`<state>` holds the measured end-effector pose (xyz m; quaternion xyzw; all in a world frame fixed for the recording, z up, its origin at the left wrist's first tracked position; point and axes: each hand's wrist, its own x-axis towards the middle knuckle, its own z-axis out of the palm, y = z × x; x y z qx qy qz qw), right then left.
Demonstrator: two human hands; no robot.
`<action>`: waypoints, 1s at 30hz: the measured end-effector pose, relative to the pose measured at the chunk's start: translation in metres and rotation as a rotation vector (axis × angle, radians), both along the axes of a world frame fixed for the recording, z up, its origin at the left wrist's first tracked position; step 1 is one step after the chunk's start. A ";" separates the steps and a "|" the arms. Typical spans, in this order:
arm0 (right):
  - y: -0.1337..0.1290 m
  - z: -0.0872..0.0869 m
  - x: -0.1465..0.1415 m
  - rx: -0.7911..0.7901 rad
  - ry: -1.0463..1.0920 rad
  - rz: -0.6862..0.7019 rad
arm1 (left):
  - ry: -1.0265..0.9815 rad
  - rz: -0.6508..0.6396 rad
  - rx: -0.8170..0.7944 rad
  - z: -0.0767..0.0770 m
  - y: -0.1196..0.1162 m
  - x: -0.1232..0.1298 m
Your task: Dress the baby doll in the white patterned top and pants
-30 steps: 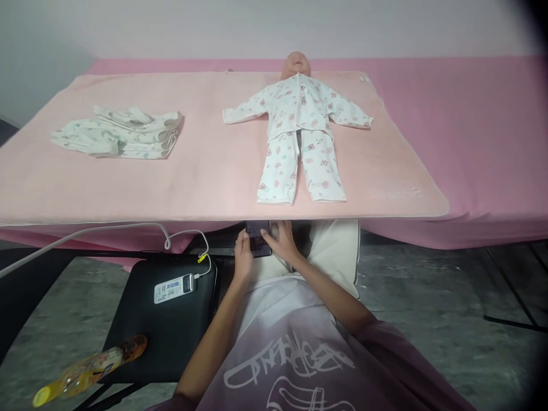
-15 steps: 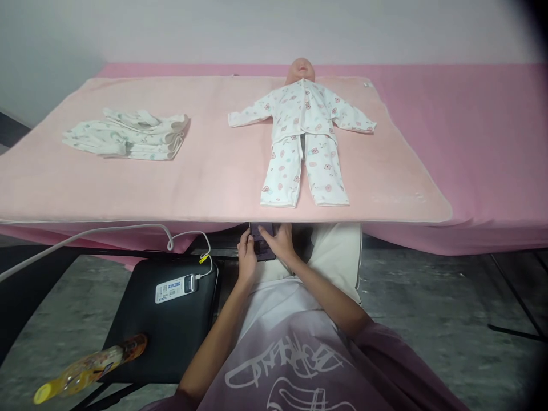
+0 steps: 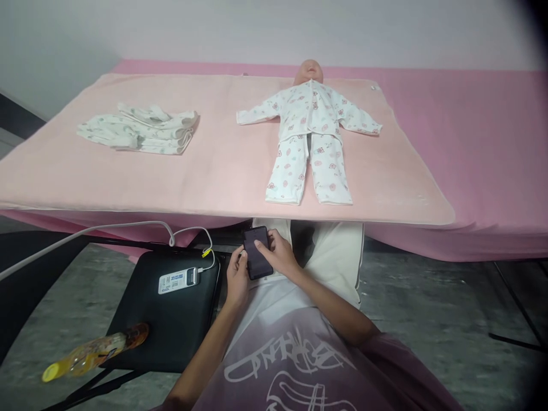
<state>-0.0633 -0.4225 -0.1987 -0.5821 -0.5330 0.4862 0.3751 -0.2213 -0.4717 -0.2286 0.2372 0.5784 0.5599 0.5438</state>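
A dark phone is held upright over my lap, just below the table's front edge. My left hand grips its left side. Around its right side are the fingers of my right hand, whose thumb lies on the screen. On the pink mat, a doll lies face up in a white patterned top and matching trousers, arms spread. Folded white clothes with a green pattern rest on the mat's left part.
To my left, a black stool bears a white power bank with a white cable and a bottle with a yellow cap. Beneath the mat is a pink tablecloth. Thin black legs stand at the lower right.
Both hands have drawn the phone down towards my body, out from near the table edge, so its whole screen shows. The view has shifted slightly.
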 end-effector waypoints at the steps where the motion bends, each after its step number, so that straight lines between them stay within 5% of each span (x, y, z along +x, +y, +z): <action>1: 0.000 0.003 -0.002 0.004 -0.017 0.010 | -0.004 0.002 0.002 0.002 -0.003 -0.001; 21: -0.009 0.034 -0.018 0.059 -0.061 -0.002 | 0.086 -0.032 0.056 0.035 -0.018 -0.007; 26: -0.010 0.025 -0.009 0.079 0.050 0.045 | 0.022 0.009 -0.009 0.037 -0.017 -0.012; 30: -0.014 0.009 0.004 0.036 0.116 0.020 | -0.002 0.123 -0.068 0.032 -0.030 -0.047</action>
